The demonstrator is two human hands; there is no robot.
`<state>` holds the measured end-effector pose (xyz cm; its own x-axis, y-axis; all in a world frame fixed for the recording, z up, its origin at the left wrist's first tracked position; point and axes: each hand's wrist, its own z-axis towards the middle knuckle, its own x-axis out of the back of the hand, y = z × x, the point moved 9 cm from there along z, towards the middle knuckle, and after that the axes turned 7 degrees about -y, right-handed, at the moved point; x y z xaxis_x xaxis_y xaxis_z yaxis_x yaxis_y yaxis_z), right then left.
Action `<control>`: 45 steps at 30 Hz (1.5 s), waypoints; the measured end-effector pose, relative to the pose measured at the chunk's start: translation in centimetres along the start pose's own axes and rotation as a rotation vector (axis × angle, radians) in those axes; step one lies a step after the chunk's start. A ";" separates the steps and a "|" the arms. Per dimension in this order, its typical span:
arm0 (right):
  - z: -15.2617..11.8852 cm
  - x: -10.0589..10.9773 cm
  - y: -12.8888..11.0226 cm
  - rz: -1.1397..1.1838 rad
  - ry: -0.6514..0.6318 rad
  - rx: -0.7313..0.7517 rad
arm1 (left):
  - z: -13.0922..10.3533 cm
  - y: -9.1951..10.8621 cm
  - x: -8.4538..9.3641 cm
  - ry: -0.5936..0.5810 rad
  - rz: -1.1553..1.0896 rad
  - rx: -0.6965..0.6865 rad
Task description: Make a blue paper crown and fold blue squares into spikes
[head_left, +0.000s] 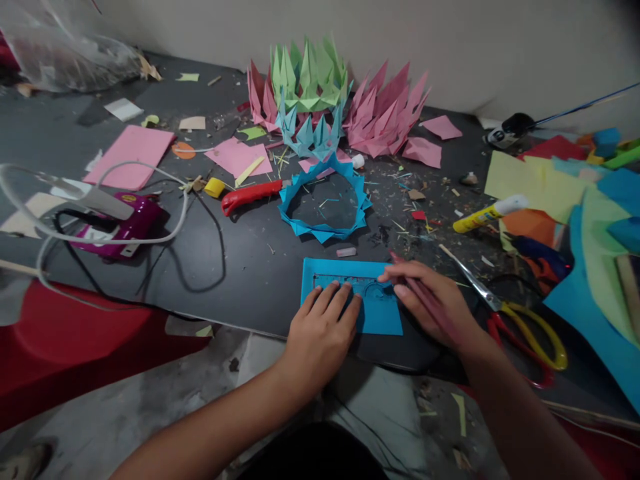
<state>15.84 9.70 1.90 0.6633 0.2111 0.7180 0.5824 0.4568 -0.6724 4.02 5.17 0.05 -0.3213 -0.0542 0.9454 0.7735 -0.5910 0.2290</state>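
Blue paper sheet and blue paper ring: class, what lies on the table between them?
A small pink eraser-like piece, seen in the head view, between the blue paper sheet and blue paper ring.

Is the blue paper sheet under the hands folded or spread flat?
Spread flat: the blue paper sheet lies on the table under a ruler.

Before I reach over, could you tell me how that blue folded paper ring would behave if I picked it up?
The blue paper ring is probably very light and floppy, being thin folded paper around an open middle. It may well crush or come apart if squeezed.
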 end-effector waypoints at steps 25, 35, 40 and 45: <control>6.8 -6.3 -0.9 0.252 -0.286 -0.039 | 0.3 0.1 0.1 -0.020 0.015 0.007; 5.9 -3.3 0.9 0.119 -0.283 -0.091 | 0.2 0.1 0.1 -0.016 0.010 -0.007; 5.3 -2.3 1.7 0.065 -0.276 -0.109 | 0.2 0.0 0.2 -0.008 0.008 -0.002; 5.1 -1.9 2.1 0.053 -0.261 -0.124 | 0.2 0.0 0.2 -0.006 0.004 -0.007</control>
<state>13.43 14.68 0.09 0.5605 0.4547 0.6921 0.6137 0.3331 -0.7159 4.07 5.28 0.28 -0.3153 -0.0517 0.9476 0.7709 -0.5963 0.2239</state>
